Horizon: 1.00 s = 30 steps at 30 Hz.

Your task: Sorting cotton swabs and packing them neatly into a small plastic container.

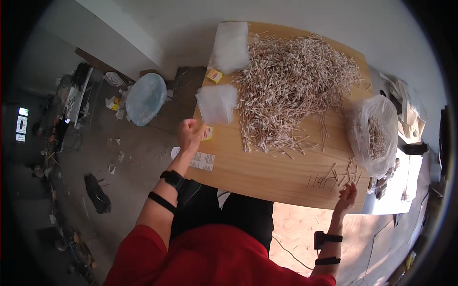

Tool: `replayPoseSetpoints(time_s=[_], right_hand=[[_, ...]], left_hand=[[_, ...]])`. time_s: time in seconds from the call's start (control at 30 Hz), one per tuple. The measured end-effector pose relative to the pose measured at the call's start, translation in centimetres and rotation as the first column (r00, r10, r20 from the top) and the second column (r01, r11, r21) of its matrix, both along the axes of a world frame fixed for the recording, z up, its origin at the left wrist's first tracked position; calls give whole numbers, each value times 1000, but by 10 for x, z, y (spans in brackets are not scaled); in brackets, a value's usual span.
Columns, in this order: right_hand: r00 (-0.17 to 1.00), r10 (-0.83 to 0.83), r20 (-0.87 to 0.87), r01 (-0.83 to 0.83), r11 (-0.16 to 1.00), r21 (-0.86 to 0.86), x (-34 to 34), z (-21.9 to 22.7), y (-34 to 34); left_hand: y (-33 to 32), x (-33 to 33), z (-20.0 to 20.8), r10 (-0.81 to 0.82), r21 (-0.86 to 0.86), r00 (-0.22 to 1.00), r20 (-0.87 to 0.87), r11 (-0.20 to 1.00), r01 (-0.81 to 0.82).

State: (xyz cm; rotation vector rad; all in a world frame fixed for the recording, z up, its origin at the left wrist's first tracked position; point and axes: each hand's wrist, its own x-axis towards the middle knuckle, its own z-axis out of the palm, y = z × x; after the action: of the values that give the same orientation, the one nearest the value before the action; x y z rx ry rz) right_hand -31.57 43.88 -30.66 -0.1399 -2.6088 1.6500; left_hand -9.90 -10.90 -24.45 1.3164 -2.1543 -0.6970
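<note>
My left hand point(190, 135) is over the table's left edge, fingers bent but apart, with nothing visible in them. It is beside a small yellow packet point(207, 133) and just below a stack of clear plastic bags point(218, 102). At the table's right front, my right hand point(348, 196) has its fingers curled together at the near side of a few loose cotton swabs point(347, 174). What lies between its fingertips is too small to make out. A large heap of cotton swabs point(291, 86) spreads over the far middle of the table point(267, 178).
A clear bag point(381, 164) partly filled with swabs stands at the right edge. Another stack of clear bags point(231, 47) and a yellow box point(214, 76) lie far left. A printed sheet point(202, 161) is near the front. A pale blue basin point(146, 99) sits left, off the table.
</note>
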Motion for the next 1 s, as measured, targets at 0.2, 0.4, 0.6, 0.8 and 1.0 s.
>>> replayPoseSetpoints(time_s=[0.2, 0.4, 0.6, 0.8, 1.0], right_hand=[[963, 183, 198, -166, 981, -97, 141, 43, -52], [920, 267, 288, -249, 963, -99, 158, 50, -55], [905, 400, 143, -387, 916, -110, 133, 69, -95], [861, 507, 19, -484, 831, -273, 142, 112, -183], [612, 788, 69, -546, 485, -683, 147, 176, -291]], left_hand=[[-20, -55, -5, 20, 115, 905, 426, 990, -76], [-32, -49, -9, -6, -138, 981, 195, 990, 33], [-37, -38, 11, -176, -336, 964, -198, 936, 102], [5, -13, 83, -174, 392, 675, -717, 700, 597], [25, 41, 143, -295, 386, 562, -773, 484, 785]])
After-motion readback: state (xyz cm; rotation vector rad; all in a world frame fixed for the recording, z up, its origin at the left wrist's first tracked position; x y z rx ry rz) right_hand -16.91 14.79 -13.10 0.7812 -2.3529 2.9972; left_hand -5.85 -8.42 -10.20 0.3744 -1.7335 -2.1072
